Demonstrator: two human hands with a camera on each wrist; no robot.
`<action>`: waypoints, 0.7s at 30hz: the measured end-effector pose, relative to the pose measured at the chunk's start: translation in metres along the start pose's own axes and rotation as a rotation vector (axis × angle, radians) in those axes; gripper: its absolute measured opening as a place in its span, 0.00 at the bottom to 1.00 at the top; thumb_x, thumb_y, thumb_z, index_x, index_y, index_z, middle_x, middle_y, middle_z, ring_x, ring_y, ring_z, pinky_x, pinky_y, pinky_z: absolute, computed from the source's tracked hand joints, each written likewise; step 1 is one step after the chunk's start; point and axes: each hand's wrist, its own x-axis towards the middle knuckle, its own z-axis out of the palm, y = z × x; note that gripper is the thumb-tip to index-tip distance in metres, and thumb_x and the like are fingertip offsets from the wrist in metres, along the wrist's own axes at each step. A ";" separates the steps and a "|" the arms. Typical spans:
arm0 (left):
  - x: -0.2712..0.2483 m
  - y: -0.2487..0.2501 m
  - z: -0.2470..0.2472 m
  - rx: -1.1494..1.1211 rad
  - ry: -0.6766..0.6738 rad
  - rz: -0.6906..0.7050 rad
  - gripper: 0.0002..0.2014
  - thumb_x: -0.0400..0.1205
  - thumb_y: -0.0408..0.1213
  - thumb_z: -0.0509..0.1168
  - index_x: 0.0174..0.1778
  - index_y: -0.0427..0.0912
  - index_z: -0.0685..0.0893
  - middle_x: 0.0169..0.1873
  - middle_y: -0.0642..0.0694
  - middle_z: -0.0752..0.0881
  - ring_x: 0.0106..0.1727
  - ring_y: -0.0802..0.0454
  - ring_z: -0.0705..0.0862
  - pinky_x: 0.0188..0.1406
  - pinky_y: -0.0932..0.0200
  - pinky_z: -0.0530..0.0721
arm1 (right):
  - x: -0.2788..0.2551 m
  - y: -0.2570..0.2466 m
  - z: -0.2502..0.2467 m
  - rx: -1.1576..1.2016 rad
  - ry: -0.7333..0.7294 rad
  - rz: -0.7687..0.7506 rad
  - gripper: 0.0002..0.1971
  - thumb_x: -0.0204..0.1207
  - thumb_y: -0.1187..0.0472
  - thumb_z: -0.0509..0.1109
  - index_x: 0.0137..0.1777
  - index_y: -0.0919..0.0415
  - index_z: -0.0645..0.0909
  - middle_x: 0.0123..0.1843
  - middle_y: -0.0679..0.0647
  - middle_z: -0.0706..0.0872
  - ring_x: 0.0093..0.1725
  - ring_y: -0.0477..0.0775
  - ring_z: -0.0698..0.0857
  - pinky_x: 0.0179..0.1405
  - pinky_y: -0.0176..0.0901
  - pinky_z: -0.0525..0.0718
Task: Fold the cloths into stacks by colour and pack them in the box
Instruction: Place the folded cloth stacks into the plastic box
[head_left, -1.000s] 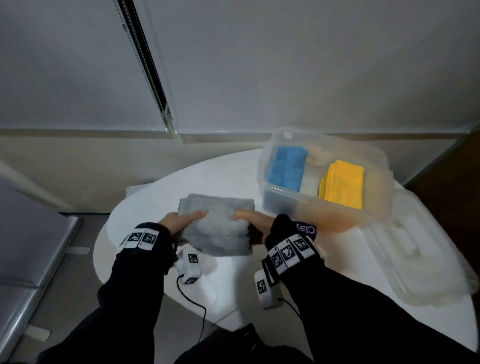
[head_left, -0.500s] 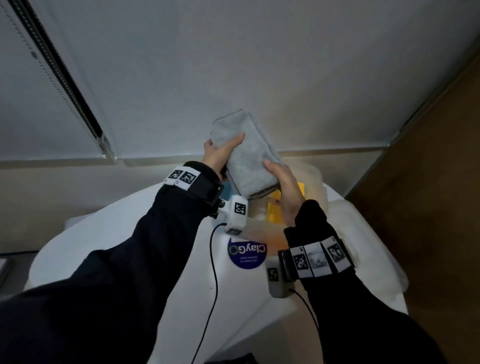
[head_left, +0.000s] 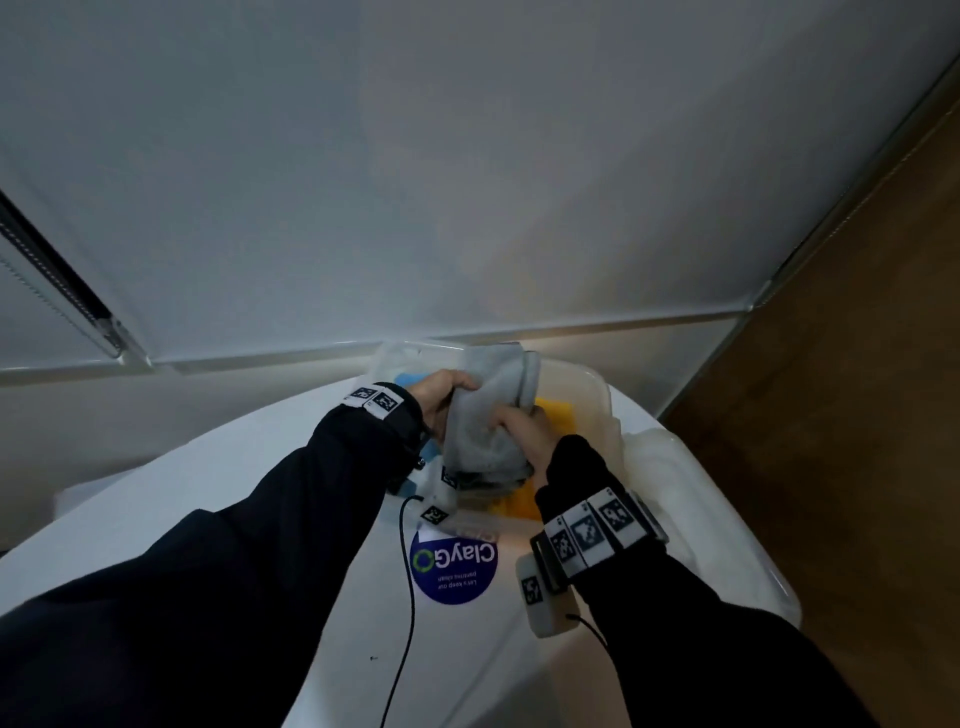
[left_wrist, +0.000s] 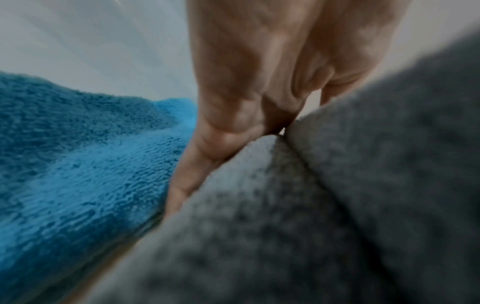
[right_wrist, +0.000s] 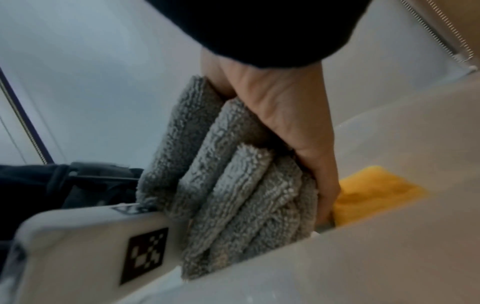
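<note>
A stack of folded grey cloths (head_left: 488, 421) stands on edge in the clear plastic box (head_left: 602, 395), between the blue cloths (head_left: 413, 376) and the yellow cloths (head_left: 556, 413). My left hand (head_left: 441, 395) grips the stack's left side and my right hand (head_left: 519, 431) grips its right side. In the right wrist view the grey cloths (right_wrist: 233, 185) show several folded layers, with my right hand (right_wrist: 298, 133) beside the yellow cloths (right_wrist: 374, 191). My left hand (left_wrist: 233, 123) in the left wrist view lies between the blue cloths (left_wrist: 78, 164) and the grey cloths (left_wrist: 337, 205).
The box sits at the far side of the round white table (head_left: 311, 597), close to the wall. Its clear lid (head_left: 691, 499) lies on the table to the right. A blue round sticker (head_left: 453, 569) is on the table near the box. Wooden floor (head_left: 857, 415) is at the right.
Both hands carried the grey stack from the table's near side, lifted it over the box, then lowered it into the gap between the blue and yellow cloths.
</note>
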 end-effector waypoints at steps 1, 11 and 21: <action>0.013 -0.003 -0.005 -0.013 0.015 -0.010 0.34 0.67 0.47 0.67 0.68 0.33 0.79 0.61 0.33 0.84 0.58 0.36 0.82 0.70 0.39 0.73 | 0.005 0.001 0.004 -0.029 0.005 -0.001 0.35 0.58 0.58 0.72 0.70 0.60 0.73 0.60 0.62 0.85 0.55 0.65 0.85 0.52 0.57 0.87; 0.074 -0.027 -0.024 0.057 0.007 -0.128 0.28 0.66 0.43 0.75 0.63 0.47 0.79 0.59 0.30 0.83 0.61 0.26 0.81 0.62 0.25 0.75 | 0.087 0.062 -0.008 -0.166 0.044 0.308 0.23 0.52 0.53 0.74 0.49 0.59 0.84 0.49 0.65 0.89 0.50 0.69 0.88 0.55 0.58 0.84; 0.045 -0.010 -0.018 0.133 -0.016 -0.095 0.18 0.81 0.41 0.60 0.68 0.50 0.73 0.62 0.33 0.77 0.63 0.28 0.78 0.60 0.26 0.77 | 0.063 0.046 0.009 -0.502 -0.027 0.231 0.23 0.75 0.58 0.70 0.70 0.61 0.75 0.72 0.59 0.78 0.67 0.67 0.79 0.67 0.54 0.79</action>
